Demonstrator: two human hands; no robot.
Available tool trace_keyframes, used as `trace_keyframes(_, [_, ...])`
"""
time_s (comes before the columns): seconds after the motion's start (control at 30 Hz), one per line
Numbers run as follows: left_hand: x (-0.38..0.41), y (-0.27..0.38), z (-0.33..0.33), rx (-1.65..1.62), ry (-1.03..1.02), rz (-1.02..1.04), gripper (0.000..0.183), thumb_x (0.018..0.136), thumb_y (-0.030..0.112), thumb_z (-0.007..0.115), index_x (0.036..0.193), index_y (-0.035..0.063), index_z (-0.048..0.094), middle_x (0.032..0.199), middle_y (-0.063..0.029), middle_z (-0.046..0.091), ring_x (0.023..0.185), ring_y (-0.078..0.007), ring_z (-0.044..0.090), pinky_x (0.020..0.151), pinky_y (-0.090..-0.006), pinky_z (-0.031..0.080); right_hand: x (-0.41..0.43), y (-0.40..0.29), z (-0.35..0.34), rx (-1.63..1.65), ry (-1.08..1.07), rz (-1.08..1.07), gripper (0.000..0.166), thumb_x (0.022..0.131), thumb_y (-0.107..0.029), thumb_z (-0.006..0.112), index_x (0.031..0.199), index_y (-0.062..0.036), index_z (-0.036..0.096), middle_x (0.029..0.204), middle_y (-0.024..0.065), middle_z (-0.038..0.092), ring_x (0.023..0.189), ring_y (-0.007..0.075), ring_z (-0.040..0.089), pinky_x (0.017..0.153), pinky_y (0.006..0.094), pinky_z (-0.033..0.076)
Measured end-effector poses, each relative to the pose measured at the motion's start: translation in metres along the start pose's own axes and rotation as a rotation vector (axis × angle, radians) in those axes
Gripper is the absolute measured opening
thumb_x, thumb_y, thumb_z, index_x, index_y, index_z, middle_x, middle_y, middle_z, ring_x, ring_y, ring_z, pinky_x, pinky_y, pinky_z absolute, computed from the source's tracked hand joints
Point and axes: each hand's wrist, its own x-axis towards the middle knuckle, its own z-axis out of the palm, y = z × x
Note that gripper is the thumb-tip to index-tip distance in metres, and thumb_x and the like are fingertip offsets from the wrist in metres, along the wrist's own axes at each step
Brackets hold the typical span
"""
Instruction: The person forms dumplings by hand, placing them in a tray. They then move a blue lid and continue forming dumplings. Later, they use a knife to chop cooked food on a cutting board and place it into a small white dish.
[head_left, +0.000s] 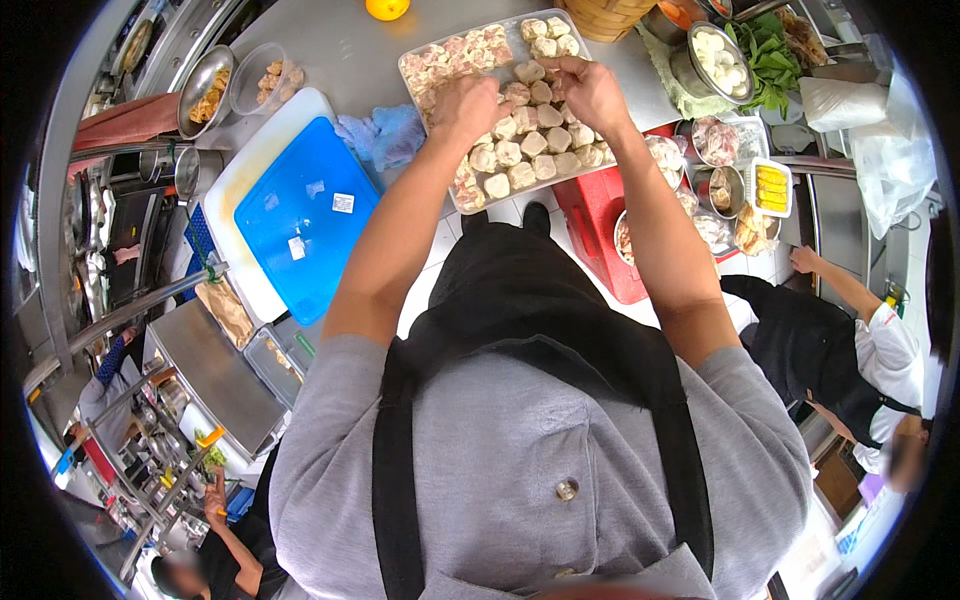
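A shallow clear tray rests at the counter's edge before me, filled with rows of small dumplings. Those in the middle and near part look pale, round and smooth-topped. Toward the far left, packed pieces show pinkish filling. My left hand is over the left half of the tray with fingers curled down; its fingertips are partly hidden. Over the right half, my right hand has its thumb and index finger stretched toward the dumplings at the far side. Whether either hand grips a piece is unclear.
Left of the tray lie a blue cloth, a blue board on a white board, and a metal bowl. Rightward are a bamboo steamer, a bowl of white eggs and a red crate. Co-workers stand at both sides.
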Motion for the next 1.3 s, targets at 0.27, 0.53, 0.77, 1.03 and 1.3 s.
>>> trace_keyframes(0.27, [0.015, -0.045, 0.011, -0.092, -0.117, 0.169, 0.053, 0.083, 0.027, 0.072, 0.128, -0.0008, 0.066, 0.119, -0.0252, 0.070, 0.112, -0.0368, 0.068, 0.100, -0.0420, 0.053, 0.010, -0.002, 0.000, -0.056, 0.057, -0.028, 0.038, 0.088, -0.012, 0.055, 0.122, -0.0118, 0.074, 0.109, 0.0226, 0.073, 0.101, 0.0378, 0.071, 0.093, 0.0424, 0.055])
trace_keyframes(0.53, [0.009, -0.023, -0.005, 0.007, -0.197, 0.022, 0.043, 0.082, 0.026, 0.071, 0.116, 0.0003, 0.070, 0.112, -0.0258, 0.071, 0.106, -0.0378, 0.070, 0.094, -0.0451, 0.054, 0.043, 0.001, 0.011, -0.156, 0.042, -0.116, 0.042, 0.084, -0.013, 0.060, 0.124, -0.0106, 0.072, 0.110, 0.0213, 0.073, 0.104, 0.0370, 0.070, 0.096, 0.0431, 0.054])
trace_keyframes(0.77, [0.017, -0.022, -0.004, -0.056, -0.193, 0.046, 0.038, 0.083, 0.029, 0.072, 0.111, 0.0033, 0.074, 0.101, -0.0248, 0.073, 0.096, -0.0375, 0.072, 0.089, -0.0461, 0.055, 0.080, 0.005, 0.041, -0.154, 0.012, -0.114, 0.042, 0.082, -0.019, 0.064, 0.121, -0.0015, 0.070, 0.112, 0.0223, 0.073, 0.110, 0.0389, 0.069, 0.096, 0.0419, 0.054])
trace_keyframes(1.03, [0.030, -0.049, -0.018, -0.206, 0.212, -0.019, 0.031, 0.087, 0.020, 0.071, 0.116, 0.0091, 0.074, 0.105, -0.0170, 0.074, 0.100, -0.0344, 0.070, 0.097, -0.0435, 0.051, 0.098, -0.031, 0.061, -0.434, -0.224, 0.215, 0.050, 0.091, -0.032, 0.062, 0.131, -0.0006, 0.063, 0.139, 0.0170, 0.063, 0.133, 0.0340, 0.057, 0.111, 0.0671, 0.033])
trace_keyframes(1.3, [0.045, -0.072, -0.022, -0.091, 0.256, 0.139, 0.036, 0.085, 0.024, 0.074, 0.120, 0.0145, 0.073, 0.124, -0.0118, 0.066, 0.120, -0.0333, 0.058, 0.107, -0.0433, 0.045, 0.109, -0.004, 0.071, -0.467, -0.279, 0.192, 0.061, 0.093, -0.041, 0.063, 0.137, -0.0011, 0.058, 0.145, 0.0161, 0.059, 0.136, 0.0351, 0.053, 0.112, 0.0716, 0.030])
